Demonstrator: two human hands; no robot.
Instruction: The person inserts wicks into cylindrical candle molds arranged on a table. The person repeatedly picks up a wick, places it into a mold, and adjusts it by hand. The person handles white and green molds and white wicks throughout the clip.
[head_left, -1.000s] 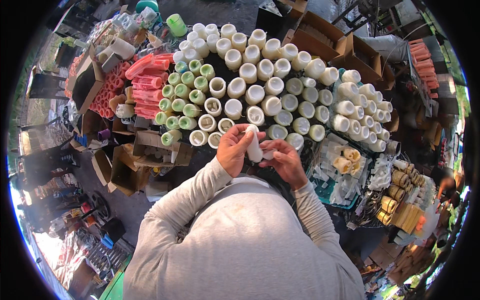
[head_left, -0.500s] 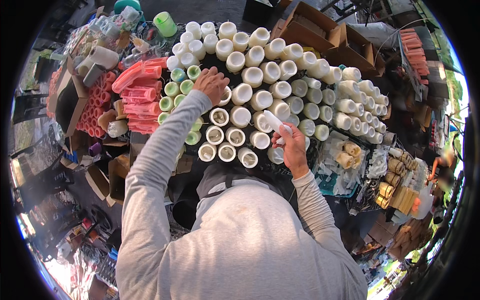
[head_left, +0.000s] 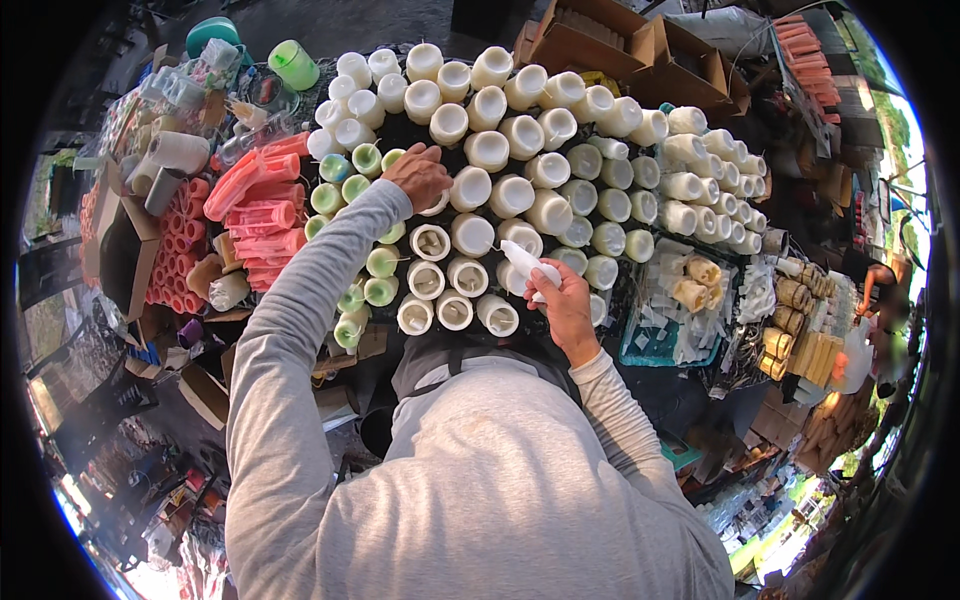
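Rows of white pillar candles [head_left: 472,236] with wicks stand in front of me. My left hand [head_left: 418,178] reaches over one of them, its fingers curled down; what they pinch, if anything, is hidden. In my right hand [head_left: 562,308] is a small white squeeze bottle [head_left: 524,262], held at a tilt with its narrow tip pointing up and left. That tip is close to the wick of a candle just beyond it. Nearer to me are several hollow white candle cups [head_left: 454,309] with pale pieces inside. Light green candles [head_left: 382,262] line the left side, beside my left forearm.
Pink tube-shaped pieces [head_left: 262,212] are stacked at the left, beside a cardboard box [head_left: 130,245]. A teal tray [head_left: 668,345] with wrappers lies right of my right hand. Open cardboard boxes [head_left: 640,55] stand at the back. Another person's arm [head_left: 876,285] shows far right.
The view has shifted slightly. My right hand has moved a little left with the squeeze bottle, its tip now nearer a candle's wick. My left hand remains over nearly the same candle.
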